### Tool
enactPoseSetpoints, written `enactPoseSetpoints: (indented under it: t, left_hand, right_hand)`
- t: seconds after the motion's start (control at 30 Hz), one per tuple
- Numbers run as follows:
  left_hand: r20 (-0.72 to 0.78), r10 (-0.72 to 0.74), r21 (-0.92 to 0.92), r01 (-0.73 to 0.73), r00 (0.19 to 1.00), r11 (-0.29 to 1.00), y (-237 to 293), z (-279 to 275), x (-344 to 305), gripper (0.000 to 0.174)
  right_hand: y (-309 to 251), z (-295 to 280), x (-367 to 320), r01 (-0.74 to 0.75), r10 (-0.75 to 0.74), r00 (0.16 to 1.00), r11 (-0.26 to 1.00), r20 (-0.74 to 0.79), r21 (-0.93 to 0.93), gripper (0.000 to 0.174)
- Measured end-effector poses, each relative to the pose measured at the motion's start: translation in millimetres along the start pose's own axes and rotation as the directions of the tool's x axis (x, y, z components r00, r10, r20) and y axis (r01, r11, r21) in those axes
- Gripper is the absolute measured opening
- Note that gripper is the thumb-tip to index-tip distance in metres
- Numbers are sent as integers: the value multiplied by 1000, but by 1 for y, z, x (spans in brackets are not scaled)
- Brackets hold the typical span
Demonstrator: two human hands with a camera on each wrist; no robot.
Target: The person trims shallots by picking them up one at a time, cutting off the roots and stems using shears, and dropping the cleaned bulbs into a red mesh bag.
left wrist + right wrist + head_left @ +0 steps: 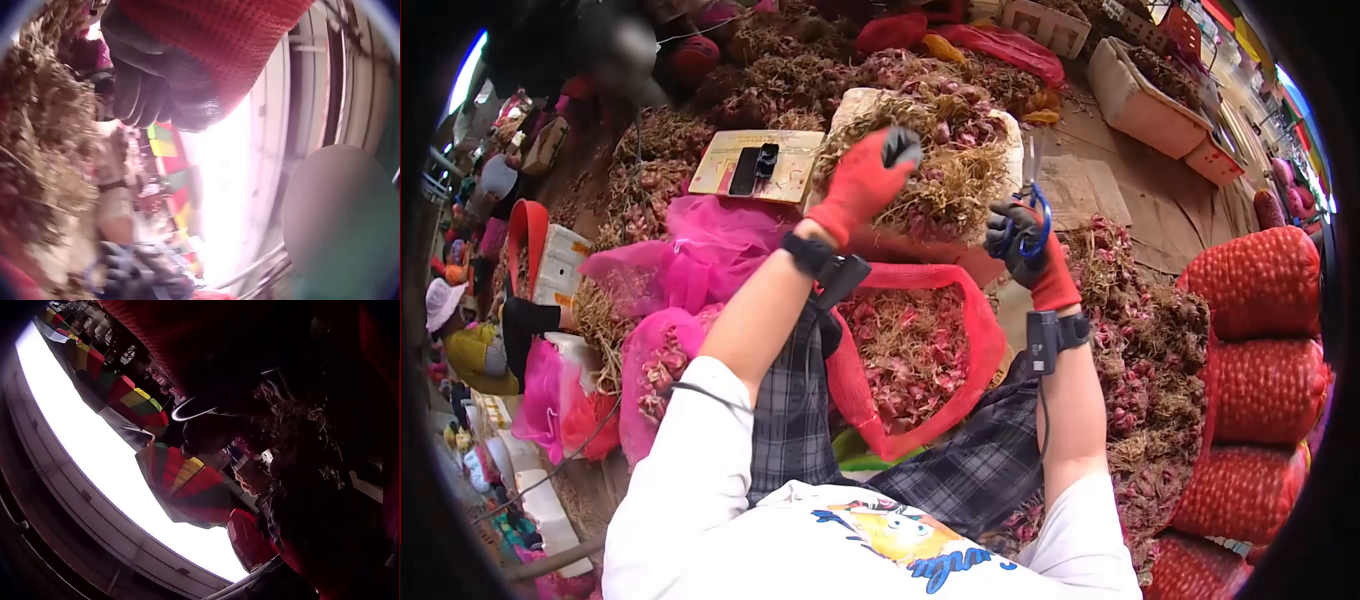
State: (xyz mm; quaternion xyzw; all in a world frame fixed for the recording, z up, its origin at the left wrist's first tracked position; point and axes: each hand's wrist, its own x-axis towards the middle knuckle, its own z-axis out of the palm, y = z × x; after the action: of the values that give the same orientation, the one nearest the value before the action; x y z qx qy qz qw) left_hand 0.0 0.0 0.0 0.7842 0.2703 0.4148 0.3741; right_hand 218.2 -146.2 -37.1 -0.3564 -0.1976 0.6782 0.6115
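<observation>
My left hand, in a red glove with dark-coated fingers, hovers over a heap of shallots with dry stalks on a pale foam box. Its fingers are curled, and nothing shows in them in the head or left wrist view. To the right of the heap, my right hand, gloved alike, grips blue-handled scissors, blades pointing away from me. Between my knees sits an open red mesh bag with trimmed shallots inside. The right wrist view is dark, with a scissor handle catching light.
Full red mesh sacks are stacked at the right. Loose shallots spread beside my right leg. Pink mesh bags lie at the left. A phone rests on a carton. A foam box stands at the back right.
</observation>
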Motion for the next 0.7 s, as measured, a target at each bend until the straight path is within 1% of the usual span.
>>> enactPoseSetpoints:
  t: [0.03,0.07,0.1,0.13,0.17,0.2,0.23,0.27,0.3,0.33,0.37,0.4,0.43,0.47,0.5,0.53,0.57,0.67,0.7]
  left_hand:
    - [87,-129,156,114,988,981,-10,8,-4,29]
    - [126,-141,450,70,982,890,-53,27,-11,32]
    - [201,-304,561,145,931,815,-51,37,-18,34]
    - [301,-282,545,78,911,835,-48,47,-25,35]
    - [400,-256,519,12,880,854,-44,58,-30,36]
    - [493,-227,487,-50,840,872,-40,65,-35,37]
    - [460,-49,384,-148,887,911,-31,69,-37,29]
    - [451,-169,367,-10,876,930,-24,66,-32,26]
    - [443,-283,352,125,850,927,-14,60,-19,23]
    - [438,-394,337,258,808,905,-14,56,-7,20]
    - [280,-364,140,337,888,931,-37,58,2,17]
    - [106,-313,217,285,944,934,-45,54,12,22]
    - [97,-258,276,223,961,935,-59,53,21,26]
    - [92,-200,332,159,975,930,-75,56,22,30]
    - [161,-204,270,156,966,950,-92,65,17,37]
    - [229,-201,207,154,953,966,-96,69,14,43]
    - [266,-180,375,71,947,924,-100,72,9,58]
    - [374,-341,532,102,862,841,-74,67,17,68]
    - [343,-354,543,124,870,830,-69,67,18,69]
  right_hand:
    - [6,-24,18,-16,2,977,998,213,66,24]
    - [3,-11,15,37,-33,997,997,66,-65,24]
    - [3,19,4,66,-83,993,978,-79,-199,24]
    - [3,33,-2,68,-147,964,941,-220,-330,25]
    - [7,20,6,136,-173,982,923,-73,-361,39]
    - [8,18,11,150,-183,982,910,-49,-386,40]
    - [11,20,19,164,-189,982,897,-20,-411,41]
    - [14,22,27,180,-193,981,882,14,-435,42]
    - [21,16,38,186,-192,981,913,22,-363,38]
    - [25,11,42,154,-183,982,906,-37,-394,37]
    - [28,5,45,119,-174,980,900,-95,-419,36]
    - [32,-1,47,80,-164,974,893,-156,-442,35]
    - [34,-6,50,14,-112,972,907,-207,-421,32]
    - [34,-11,50,18,-118,968,913,-222,-409,31]
    - [33,-13,50,23,-127,964,917,-234,-399,31]
    - [32,-13,52,31,-137,960,920,-245,-391,30]
    - [32,-13,52,20,-133,960,910,-247,-414,30]
    - [32,-12,51,-5,-128,959,885,-254,-466,28]
    - [31,-11,52,-2,-133,959,881,-251,-473,28]
